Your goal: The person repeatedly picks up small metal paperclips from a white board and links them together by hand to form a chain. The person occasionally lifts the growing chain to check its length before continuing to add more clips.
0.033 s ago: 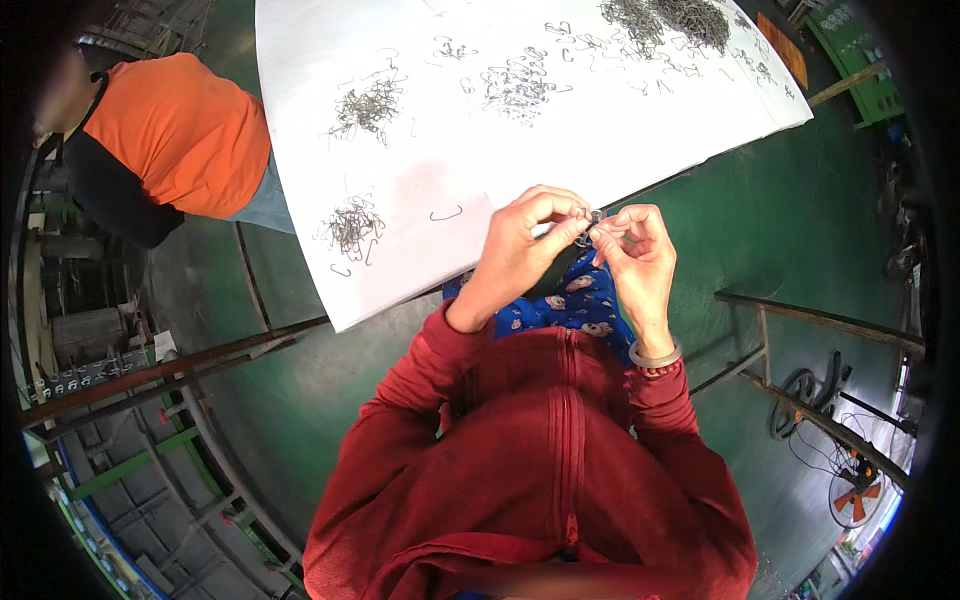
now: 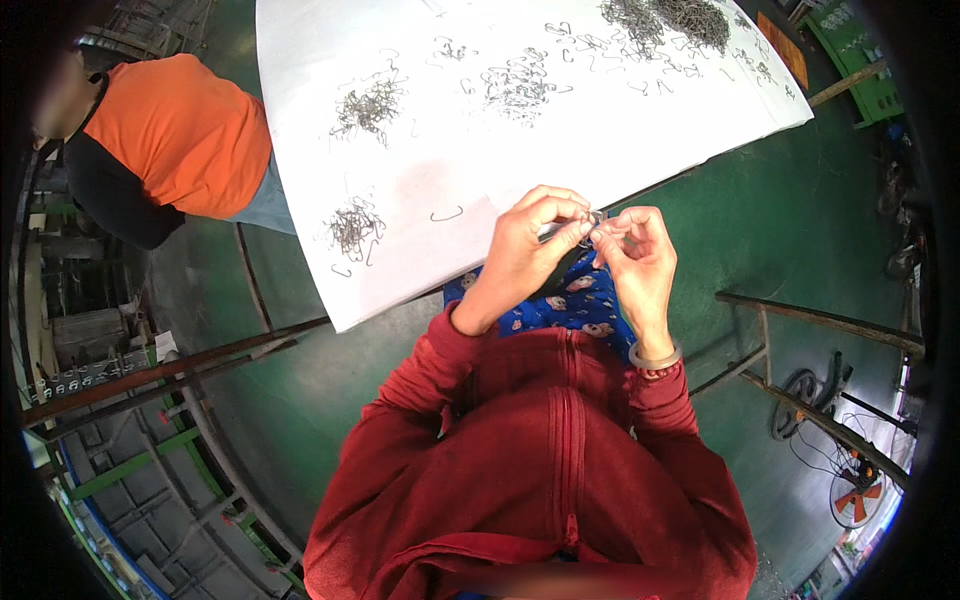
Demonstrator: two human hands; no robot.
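Note:
Close together at the table's near edge, my left hand [image 2: 522,245] and my right hand [image 2: 642,262] meet at the fingertips. Both are closed in a pinch on small dark metal hooks [image 2: 598,215], which are partly hidden by the fingers. How many there are I cannot tell. To the left of my hands a single bent wire hook [image 2: 447,215] lies on the white tabletop [image 2: 590,150]. Beyond it is a loose pile of similar hooks [image 2: 355,230].
More hook piles lie across the table: one at left [image 2: 368,108], one in the middle [image 2: 520,88], and a dense dark heap [image 2: 695,22] at the far right. A person in an orange top [image 2: 185,135] is at the left. Metal rails [image 2: 820,322] cross at right; a fan [image 2: 855,503] stands beyond.
My left hand and forearm have shifted very slightly to the right. My right hand stays nearly in place, and the piles look the same.

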